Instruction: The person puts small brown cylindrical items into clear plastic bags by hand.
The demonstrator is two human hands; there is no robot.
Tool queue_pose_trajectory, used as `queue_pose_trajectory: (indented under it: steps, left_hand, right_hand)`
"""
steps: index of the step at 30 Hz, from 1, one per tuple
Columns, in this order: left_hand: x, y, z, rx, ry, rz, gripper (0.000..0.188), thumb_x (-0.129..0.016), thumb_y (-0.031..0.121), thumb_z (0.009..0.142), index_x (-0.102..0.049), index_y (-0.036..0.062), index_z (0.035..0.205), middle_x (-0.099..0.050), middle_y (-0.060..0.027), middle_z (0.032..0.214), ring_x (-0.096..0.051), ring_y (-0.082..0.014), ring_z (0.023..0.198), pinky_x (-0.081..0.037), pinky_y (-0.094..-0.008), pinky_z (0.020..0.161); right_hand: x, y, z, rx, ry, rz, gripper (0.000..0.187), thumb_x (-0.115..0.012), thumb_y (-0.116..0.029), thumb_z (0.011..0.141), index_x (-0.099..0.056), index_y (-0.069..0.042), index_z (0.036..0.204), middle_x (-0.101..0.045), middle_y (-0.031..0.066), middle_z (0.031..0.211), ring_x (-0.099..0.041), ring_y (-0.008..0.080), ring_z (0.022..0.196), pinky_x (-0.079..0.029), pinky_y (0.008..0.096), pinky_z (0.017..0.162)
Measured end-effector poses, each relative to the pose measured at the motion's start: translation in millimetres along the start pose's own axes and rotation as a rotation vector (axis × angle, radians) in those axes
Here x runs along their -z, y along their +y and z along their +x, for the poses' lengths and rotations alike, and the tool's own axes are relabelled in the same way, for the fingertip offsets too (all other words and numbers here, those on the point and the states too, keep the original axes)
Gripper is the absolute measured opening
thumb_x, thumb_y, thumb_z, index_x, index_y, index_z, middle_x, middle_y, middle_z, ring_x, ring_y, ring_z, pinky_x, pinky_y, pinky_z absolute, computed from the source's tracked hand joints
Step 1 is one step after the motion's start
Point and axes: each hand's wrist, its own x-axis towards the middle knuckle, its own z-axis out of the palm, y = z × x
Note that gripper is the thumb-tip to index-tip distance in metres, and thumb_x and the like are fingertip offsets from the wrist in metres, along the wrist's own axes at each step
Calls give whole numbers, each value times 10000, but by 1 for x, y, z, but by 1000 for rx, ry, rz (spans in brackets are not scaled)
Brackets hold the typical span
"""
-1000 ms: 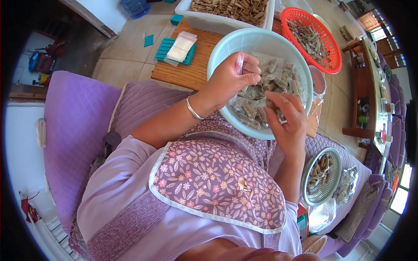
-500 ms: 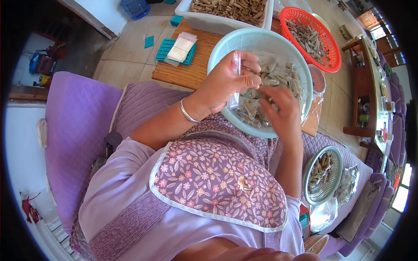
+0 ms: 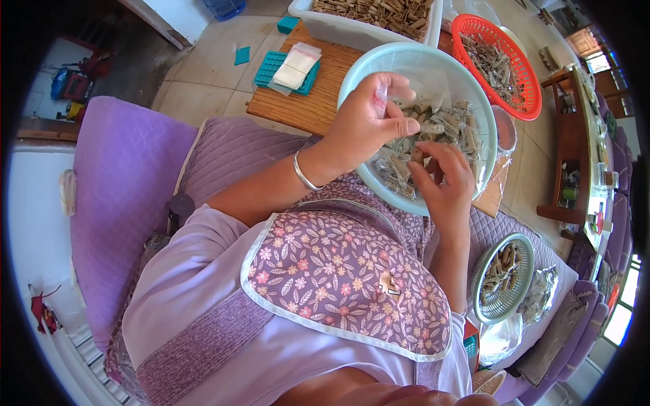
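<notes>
My left hand (image 3: pixel 371 125), wearing a silver bangle, is raised over a pale blue plastic basin (image 3: pixel 349 81). It grips a narrow clear plastic sleeve (image 3: pixel 380 101), seen as a glossy strip across the palm; the fingers hide the rest. Lower and to the right, my right hand (image 3: pixel 448 177) pinches a short brown piece (image 3: pixel 418 155) between thumb and fingertips, just above the basin's contents. Inside the basin lie many small brown rolled pieces (image 3: pixel 467 128), a number of them wrapped in clear plastic.
A wooden table (image 3: pixel 325 81) carries a white tub (image 3: pixel 365 30) of brown pieces and a red basket (image 3: pixel 535 88) of wrapped ones. White sleeves (image 3: pixel 298 64) lie stacked on a teal tray (image 3: pixel 267 68). A smaller green basket (image 3: pixel 482 298) sits on the quilted seat at right.
My right hand has dropped slightly and now shows a brown piece in its fingertips. The view has shifted a little, and the sleeve in my left hand shows less.
</notes>
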Motion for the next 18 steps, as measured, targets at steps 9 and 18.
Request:
queue_pose_trajectory:
  steps: [9,18]
  left_hand:
    - [6,-9,-1,303,-224,-126,643,-763,93,807,-406,-26,1329,-531,-137,1263,-580,-74,817,-503,-231,750]
    - [2,-18,-2,116,-221,269,602,-775,73,792,-429,-31,1273,-532,-122,1193,-575,-96,818,-504,-247,756]
  right_hand:
    - [3,12,9,-218,177,636,317,-614,75,827,-550,17,1132,-615,84,1077,-608,133,893,-492,245,772]
    - [-4,19,-3,-422,103,824,291,-588,98,824,-528,0,1091,-595,90,1061,-616,148,904,-545,287,786]
